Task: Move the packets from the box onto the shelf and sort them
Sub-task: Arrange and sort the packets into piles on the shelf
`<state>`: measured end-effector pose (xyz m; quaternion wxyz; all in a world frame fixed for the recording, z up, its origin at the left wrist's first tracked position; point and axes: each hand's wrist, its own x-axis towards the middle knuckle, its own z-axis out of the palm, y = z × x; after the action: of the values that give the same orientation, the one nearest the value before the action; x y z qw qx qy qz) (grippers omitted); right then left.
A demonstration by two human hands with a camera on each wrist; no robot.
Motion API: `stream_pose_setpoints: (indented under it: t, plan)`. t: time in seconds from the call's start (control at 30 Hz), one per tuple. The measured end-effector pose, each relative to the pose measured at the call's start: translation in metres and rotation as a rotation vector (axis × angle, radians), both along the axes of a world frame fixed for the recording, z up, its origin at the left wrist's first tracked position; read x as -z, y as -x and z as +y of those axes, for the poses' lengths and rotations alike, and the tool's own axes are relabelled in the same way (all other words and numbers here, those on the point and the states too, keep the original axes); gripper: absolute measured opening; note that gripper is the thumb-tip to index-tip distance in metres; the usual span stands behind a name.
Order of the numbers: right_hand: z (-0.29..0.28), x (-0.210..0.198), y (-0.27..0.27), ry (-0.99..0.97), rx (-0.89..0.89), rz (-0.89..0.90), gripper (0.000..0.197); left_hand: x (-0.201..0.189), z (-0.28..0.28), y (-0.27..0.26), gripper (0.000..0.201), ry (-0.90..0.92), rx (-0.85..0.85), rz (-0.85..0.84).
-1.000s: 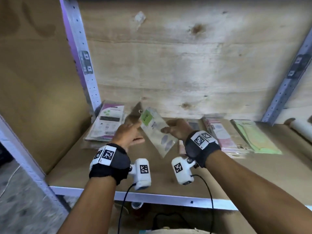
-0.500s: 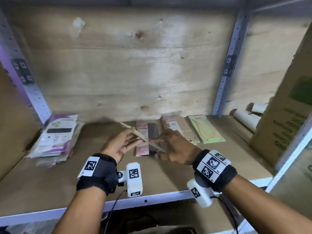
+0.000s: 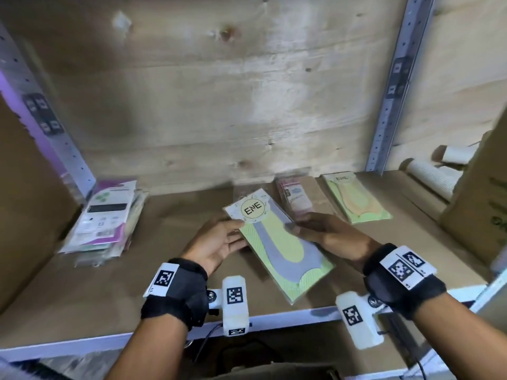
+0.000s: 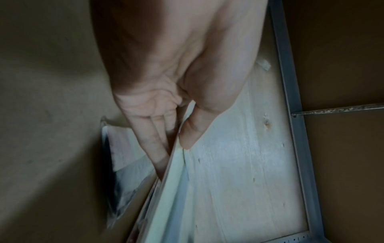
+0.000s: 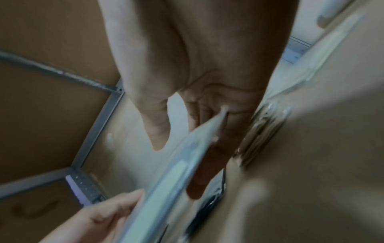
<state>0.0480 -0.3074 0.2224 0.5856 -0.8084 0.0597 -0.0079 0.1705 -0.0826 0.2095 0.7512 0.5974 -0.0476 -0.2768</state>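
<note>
At the frame's centre, a yellow-green packet marked "ENE" is held tilted above the bare brown shelf, with open board toward the white front edge at the lower left. The left hand pinches its left edge, thumb on top; the right hand grips the right edge. A stack of packets lies at the left, and another "ENE" packet at the upper right.

Brown board shelf: bare stretch along front edge and between the left and middle stacks. Obstacles: stack of purple-white packets at back left corner; pink packet and pale green packet along back edge, right; brown cardboard box closed off right edge.
</note>
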Motion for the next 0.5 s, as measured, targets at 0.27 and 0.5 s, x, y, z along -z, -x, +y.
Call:
stream_pose_setpoints:
  t: [0.27,0.5]
  plan:
    - [0.009,0.016,-0.002,-0.201,-0.124,0.069,0.038,0.004,0.008,-0.006,0.017,-0.081,-0.008,0.006]
    - [0.015,0.020,0.009,-0.153,-0.206,0.120,0.039,0.004,0.015,-0.009,0.038,-0.309,-0.118,-0.182]
